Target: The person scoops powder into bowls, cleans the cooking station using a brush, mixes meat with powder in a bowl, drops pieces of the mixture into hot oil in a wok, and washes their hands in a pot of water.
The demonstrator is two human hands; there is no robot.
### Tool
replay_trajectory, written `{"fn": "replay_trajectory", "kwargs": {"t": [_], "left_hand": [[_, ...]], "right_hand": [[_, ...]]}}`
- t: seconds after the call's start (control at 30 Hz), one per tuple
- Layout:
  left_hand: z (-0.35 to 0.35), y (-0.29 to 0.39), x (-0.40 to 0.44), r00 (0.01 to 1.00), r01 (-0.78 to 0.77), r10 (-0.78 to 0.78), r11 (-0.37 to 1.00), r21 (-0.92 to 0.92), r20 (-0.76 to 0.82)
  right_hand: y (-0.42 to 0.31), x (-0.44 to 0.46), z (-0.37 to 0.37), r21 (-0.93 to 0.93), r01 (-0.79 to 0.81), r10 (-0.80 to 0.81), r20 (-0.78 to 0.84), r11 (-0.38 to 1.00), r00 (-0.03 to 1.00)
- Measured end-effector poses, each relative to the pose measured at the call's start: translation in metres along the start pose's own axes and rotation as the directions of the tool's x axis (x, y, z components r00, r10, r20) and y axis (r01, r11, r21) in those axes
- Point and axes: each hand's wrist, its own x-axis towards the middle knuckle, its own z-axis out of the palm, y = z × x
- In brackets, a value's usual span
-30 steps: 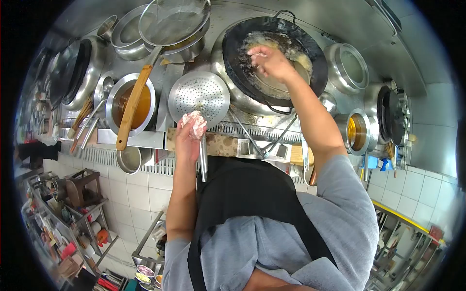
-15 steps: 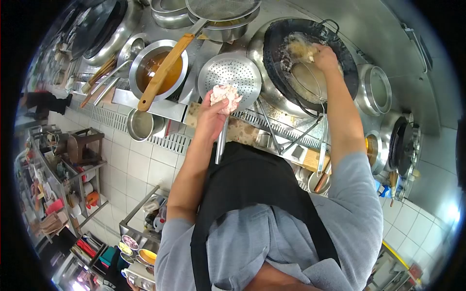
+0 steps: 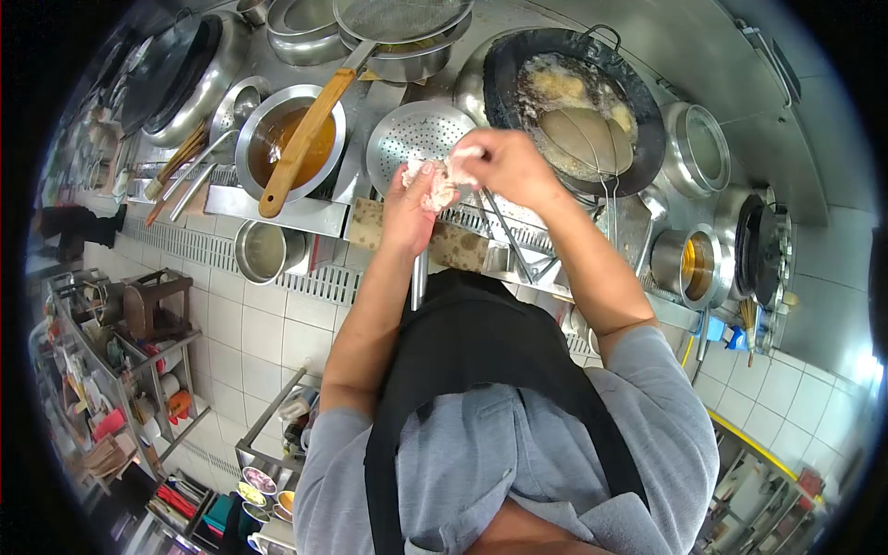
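Note:
My left hand cups a clump of pale pink raw meat pieces with a floury coating, fingers curled around it. At its right side, my right hand pinches a piece of the same meat. Both hands are over the edge of a perforated skimmer, whose metal handle points toward my apron. To the right is a black wok of bubbling oil with pale golden pieces frying in it. A round wire-handled strainer rests in the oil, held by neither hand.
A steel pot of amber liquid stands left, with a wooden-handled sieve lying across it. Lidded pots line the right side. A metal pot sits below the counter edge. Shelving stands lower left.
My right hand has come back from over the wok to the meat in my left hand. The strainer, which its arm overlapped before, now shows fully in the oil.

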Motion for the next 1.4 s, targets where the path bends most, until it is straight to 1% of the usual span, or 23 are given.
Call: {"fn": "replay_trajectory", "kwargs": {"t": [0.03, 0.07, 0.1, 0.13, 0.27, 0.37, 0.4, 0.5, 0.63, 0.67, 0.77, 0.87, 0.9, 0.93, 1.0, 1.03, 1.1, 1.2, 1.23, 1.27, 1.3, 1.33, 1.4], "left_hand": [[-0.007, 0.002, 0.001, 0.999, 0.017, -0.016, 1.0, -0.013, 0.028], [-0.01, 0.007, 0.0, 0.998, 0.032, -0.03, 0.999, -0.026, 0.055], [-0.011, 0.01, 0.0, 0.995, 0.047, -0.044, 0.998, -0.037, 0.085], [-0.011, 0.011, -0.001, 0.995, 0.055, -0.051, 0.998, -0.038, 0.089], [0.006, 0.012, -0.007, 0.992, 0.069, -0.066, 0.997, -0.019, 0.111], [0.007, 0.002, -0.004, 0.993, 0.027, -0.036, 0.997, 0.077, 0.116], [0.007, 0.0, -0.003, 0.993, 0.007, -0.021, 0.992, 0.123, 0.118], [0.013, -0.002, -0.005, 0.994, 0.029, -0.044, 0.989, 0.143, 0.101], [0.026, -0.008, -0.007, 0.997, -0.001, -0.012, 0.986, 0.168, 0.075], [0.027, -0.01, -0.007, 0.997, -0.016, 0.003, 0.984, 0.18, 0.075], [0.031, -0.014, 0.0, 0.998, -0.059, 0.052, 0.987, 0.15, 0.046], [0.028, -0.013, 0.005, 0.997, -0.078, 0.077, 0.996, 0.053, 0.021], [0.029, -0.01, 0.005, 0.998, -0.054, 0.05, 0.993, 0.107, 0.038], [0.028, -0.005, 0.002, 0.998, -0.03, 0.021, 0.987, 0.161, 0.053], [0.031, -0.001, -0.004, 0.998, 0.008, -0.025, 0.966, 0.259, 0.059], [0.027, -0.001, -0.008, 0.998, 0.01, -0.023, 0.969, 0.245, 0.052], [0.013, -0.002, -0.01, 0.999, 0.005, -0.014, 0.976, 0.216, 0.039], [-0.009, -0.001, -0.014, 1.0, 0.019, -0.018, 0.993, 0.119, -0.014], [-0.013, -0.001, -0.016, 1.0, 0.016, -0.013, 0.993, 0.117, -0.024], [-0.016, -0.001, -0.017, 0.999, 0.011, -0.007, 0.993, 0.116, -0.035], [-0.018, 0.0, -0.019, 0.999, 0.008, -0.003, 0.993, 0.116, -0.046], [-0.02, -0.001, -0.02, 0.999, 0.028, -0.026, 0.998, 0.061, -0.038], [-0.021, 0.001, -0.02, 0.998, 0.065, -0.065, 0.997, -0.048, -0.014]], "right_hand": [[0.001, 0.001, -0.008, 0.116, 0.081, -0.074, -0.064, 0.99, 0.995], [-0.001, 0.0, -0.016, 0.354, 0.051, -0.03, -0.066, 0.934, 0.997], [-0.003, 0.001, -0.023, 0.571, 0.023, 0.014, -0.06, 0.821, 0.998], [0.0, 0.003, -0.024, 0.628, 0.037, 0.004, -0.063, 0.778, 0.998], [0.019, 0.008, -0.008, 0.834, -0.079, 0.096, 0.031, 0.546, 0.995], [0.027, 0.009, 0.002, 0.871, -0.212, 0.161, 0.155, 0.443, 0.975], [0.022, 0.006, 0.01, 0.862, -0.154, 0.162, 0.085, 0.482, 0.983], [0.029, 0.003, 0.024, 0.691, -0.012, 0.002, 0.016, 0.723, 1.0], [0.033, 0.002, 0.023, 0.702, 0.075, 0.01, -0.116, 0.709, 0.993], [0.03, 0.0, 0.021, 0.609, 0.089, -0.006, -0.138, 0.788, 0.99], [0.014, -0.011, 0.024, 0.473, 0.033, 0.006, -0.08, 0.88, 0.997], [0.022, -0.016, 0.025, 0.157, 0.278, -0.254, -0.159, 0.948, 0.954], [0.023, -0.016, 0.021, 0.038, 0.354, -0.344, -0.161, 0.934, 0.925], [0.024, -0.019, 0.01, 0.047, 0.238, -0.236, -0.05, 0.97, 0.971], [0.051, -0.011, -0.001, 0.324, 0.109, -0.085, -0.089, 0.94, 0.992], [0.067, -0.006, -0.009, 0.456, 0.045, -0.004, -0.091, 0.889, 0.996], [0.069, -0.002, -0.042, 0.715, 0.065, 0.103, -0.189, 0.696, 0.976], [0.098, 0.016, -0.086, 0.697, 0.005, 0.196, -0.208, 0.717, 0.958], [0.105, 0.025, -0.1, 0.523, -0.088, 0.206, -0.173, 0.848, 0.963], [0.113, 0.039, -0.107, 0.262, -0.126, 0.194, -0.253, 0.957, 0.948], [0.12, 0.053, -0.112, -0.016, -0.175, 0.16, -0.328, 0.984, 0.931], [0.125, 0.069, -0.118, -0.216, -0.211, 0.137, -0.315, 0.953, 0.939], [0.131, 0.104, -0.132, -0.582, -0.246, 0.092, -0.28, 0.775, 0.955]]}}
